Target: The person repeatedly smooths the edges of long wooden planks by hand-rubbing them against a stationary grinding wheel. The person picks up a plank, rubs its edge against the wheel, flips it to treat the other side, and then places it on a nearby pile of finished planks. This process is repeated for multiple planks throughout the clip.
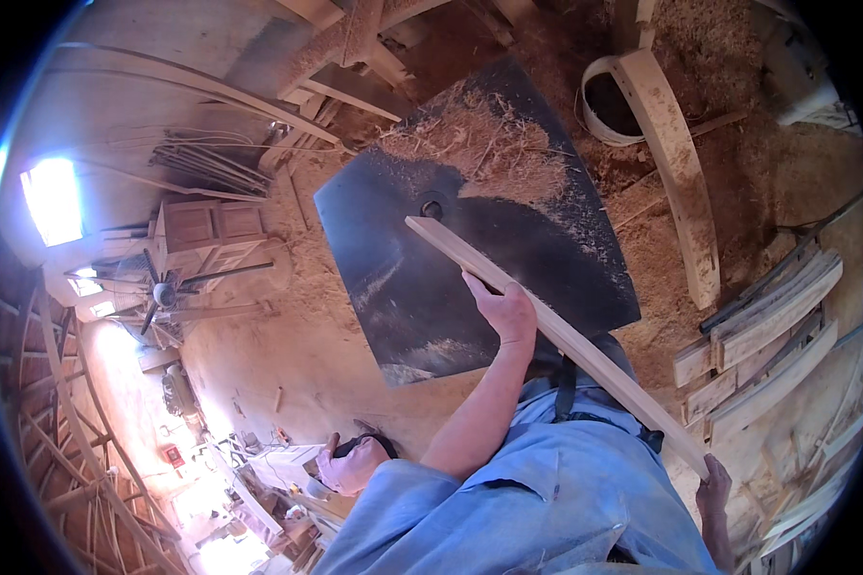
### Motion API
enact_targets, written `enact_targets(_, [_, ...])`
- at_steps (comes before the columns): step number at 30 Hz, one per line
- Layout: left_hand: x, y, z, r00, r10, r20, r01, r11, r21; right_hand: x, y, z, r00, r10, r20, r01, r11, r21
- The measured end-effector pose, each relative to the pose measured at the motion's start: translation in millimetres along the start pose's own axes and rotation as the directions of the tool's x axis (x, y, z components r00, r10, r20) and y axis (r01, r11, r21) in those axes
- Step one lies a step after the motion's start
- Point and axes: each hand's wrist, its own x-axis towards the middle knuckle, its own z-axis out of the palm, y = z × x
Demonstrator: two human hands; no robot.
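A long, pale wooden strip (599, 364) runs diagonally from the middle of a dark metal machine table (393, 307) back past my right side. Its far end lies beside a round opening with a small spindle (431, 208) in the tabletop; whether they touch I cannot tell. Partway along, my left hand (508, 311) is closed on the strip, thumb toward its far end and the other fingers partly hidden. Down at the near end, my right hand (713, 487) grips the wood. Shavings and sawdust (508, 144) are heaped over the table's far part.
To the right, curved wooden pieces (777, 331) lie stacked, and a large curved beam (676, 163) stands near a white bucket (609, 101). A fan (164, 293) and a wooden cabinet (206, 225) are at left. Sawdust covers the floor around the table.
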Motion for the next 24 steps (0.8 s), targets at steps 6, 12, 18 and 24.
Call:
enact_targets(6, [8.7, 4.9, -0.9, 0.999, -0.006, 0.038, 0.007, 1.0, -0.017, 10.6, -6.6, -1.1, 0.998, -0.051, -0.028, 0.051, 0.999, -0.007])
enact_targets(12, [24.9, 2.5, -0.2, 0.999, 0.006, 0.045, -0.003, 0.998, -0.06, 25.9, -13.7, -5.0, 0.998, -0.061, 0.018, 0.061, 0.998, 0.009])
enact_targets(18, [33.5, 11.2, 1.2, 0.999, 0.012, 0.032, -0.01, 0.999, -0.052, 34.9, -23.5, -4.5, 0.997, -0.074, -0.003, 0.074, 0.997, 0.01])
enact_targets(24, [71.6, 16.1, -1.2, 0.996, 0.083, 0.04, -0.081, 0.996, -0.04, 62.1, -49.8, 1.7, 0.995, -0.099, -0.022, 0.099, 0.995, 0.01])
